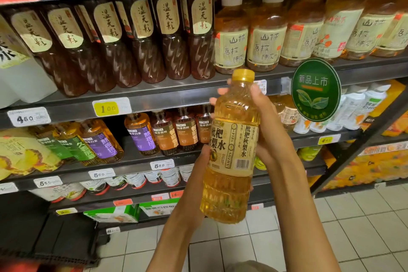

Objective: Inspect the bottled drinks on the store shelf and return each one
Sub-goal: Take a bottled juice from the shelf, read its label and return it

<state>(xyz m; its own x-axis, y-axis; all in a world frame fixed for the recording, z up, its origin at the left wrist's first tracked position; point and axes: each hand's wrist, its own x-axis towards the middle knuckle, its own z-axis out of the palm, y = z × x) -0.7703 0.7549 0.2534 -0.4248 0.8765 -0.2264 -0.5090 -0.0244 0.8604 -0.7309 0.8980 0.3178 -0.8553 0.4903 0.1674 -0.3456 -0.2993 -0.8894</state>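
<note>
I hold a yellow drink bottle (231,146) with a yellow cap and a beige label upright in front of the shelves. My left hand (204,157) grips it from the left and behind; only its fingertips show past the bottle near the neck. My right hand (268,130) wraps the right side at label height, thumb up by the shoulder. Behind the bottle, the middle shelf (154,95) carries dark brown bottles (167,37) and amber bottles with white caps (267,33).
A round green sign (315,89) juts out from the shelf edge just right of my right hand. Lower shelves hold small amber bottles (141,132), white bottles (353,108) and cups. Price tags line the shelf rails. White floor tiles (331,238) lie below.
</note>
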